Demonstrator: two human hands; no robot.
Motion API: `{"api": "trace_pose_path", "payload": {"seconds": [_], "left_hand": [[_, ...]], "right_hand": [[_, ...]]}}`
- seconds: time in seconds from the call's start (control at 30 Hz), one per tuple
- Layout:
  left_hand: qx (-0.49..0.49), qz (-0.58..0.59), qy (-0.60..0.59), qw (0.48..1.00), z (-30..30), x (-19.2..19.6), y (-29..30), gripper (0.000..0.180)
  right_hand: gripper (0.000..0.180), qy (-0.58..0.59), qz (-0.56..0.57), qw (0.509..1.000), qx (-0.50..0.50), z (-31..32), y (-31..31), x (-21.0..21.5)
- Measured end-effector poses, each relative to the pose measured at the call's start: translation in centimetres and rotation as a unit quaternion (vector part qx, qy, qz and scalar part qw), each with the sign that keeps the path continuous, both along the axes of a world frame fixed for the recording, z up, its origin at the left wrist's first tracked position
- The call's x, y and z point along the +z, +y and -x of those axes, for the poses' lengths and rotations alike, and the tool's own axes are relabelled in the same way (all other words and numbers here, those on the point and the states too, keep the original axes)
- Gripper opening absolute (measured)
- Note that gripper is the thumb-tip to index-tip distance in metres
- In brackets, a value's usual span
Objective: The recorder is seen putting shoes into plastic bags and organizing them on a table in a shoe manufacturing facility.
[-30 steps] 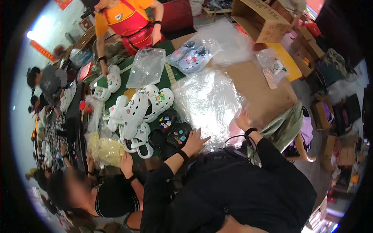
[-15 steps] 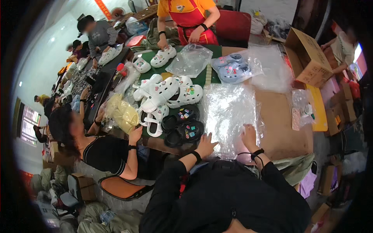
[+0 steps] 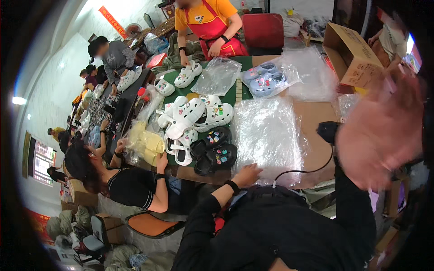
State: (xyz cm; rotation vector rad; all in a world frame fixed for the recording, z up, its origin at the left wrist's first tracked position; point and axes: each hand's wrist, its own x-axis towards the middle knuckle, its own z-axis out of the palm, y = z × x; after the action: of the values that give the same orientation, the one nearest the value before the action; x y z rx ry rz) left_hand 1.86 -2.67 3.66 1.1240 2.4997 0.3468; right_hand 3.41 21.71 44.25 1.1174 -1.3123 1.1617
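My left hand [image 3: 246, 174] rests flat, fingers spread and gripping nothing, on the near edge of the clear bag stack [image 3: 267, 135]. The stack lies on the brown table [image 3: 316, 117], just right of the black clogs [image 3: 216, 151]. My right hand [image 3: 384, 131] is raised close to the camera and heavily blurred; I cannot tell whether its fingers are open or closed, or whether it holds anything. It hides the table's right part. A black strap [image 3: 327, 131] sits at that wrist, and a black cable [image 3: 300, 171] runs from it across the stack's near edge.

White clogs [image 3: 192, 118] lie beyond the black pair, on the green mat [image 3: 228, 92]. Blue clogs [image 3: 264, 79] sit inside another bag. A cardboard box [image 3: 352, 54] stands at the far right, partly cut off. A seated person [image 3: 131, 183] to my left touches yellow clogs [image 3: 147, 143] in plastic.
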Motion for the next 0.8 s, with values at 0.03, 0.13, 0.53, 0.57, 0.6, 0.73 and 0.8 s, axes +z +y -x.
{"api": "trace_pose_path", "payload": {"seconds": [0.03, 0.13, 0.53, 0.57, 0.6, 0.73, 0.8], "left_hand": [[-0.019, -0.023, 0.012, 0.999, 0.4, 0.9, 1.0, 0.039], [-0.017, -0.054, -0.052, 0.997, 2.3, 4.9, 2.9, 0.036], [0.041, -0.312, -0.027, 0.949, 1.8, 26.7, 1.5, 0.033], [0.026, -0.342, -0.021, 0.939, 0.5, 29.8, 1.1, 0.034], [0.016, -0.36, -0.036, 0.932, -0.5, 32.9, 1.1, 0.034], [-0.148, -0.586, -0.083, 0.792, -3.1, 39.0, 1.4, 0.038], [-0.106, -0.65, -0.08, 0.748, -5.4, 40.1, 1.6, 0.04]], "right_hand": [[0.053, 0.164, 0.036, 0.986, 0.016, -0.2, 1.3, 1.0], [0.052, 0.151, 0.061, 0.987, 0.015, -0.8, 3.7, 0.5], [0.045, 0.201, 0.021, 0.978, 0.056, -5.1, 9.1, 4.0], [0.044, 0.212, 0.018, 0.975, 0.056, -6.9, 10.1, 3.6], [0.043, 0.203, 0.028, 0.977, 0.052, -7.2, 10.4, 4.0], [0.041, 0.121, 0.11, 0.986, 0.024, -8.4, 7.8, 4.0], [0.04, 0.084, 0.161, 0.983, 0.015, -8.1, 5.0, 3.5]]}}
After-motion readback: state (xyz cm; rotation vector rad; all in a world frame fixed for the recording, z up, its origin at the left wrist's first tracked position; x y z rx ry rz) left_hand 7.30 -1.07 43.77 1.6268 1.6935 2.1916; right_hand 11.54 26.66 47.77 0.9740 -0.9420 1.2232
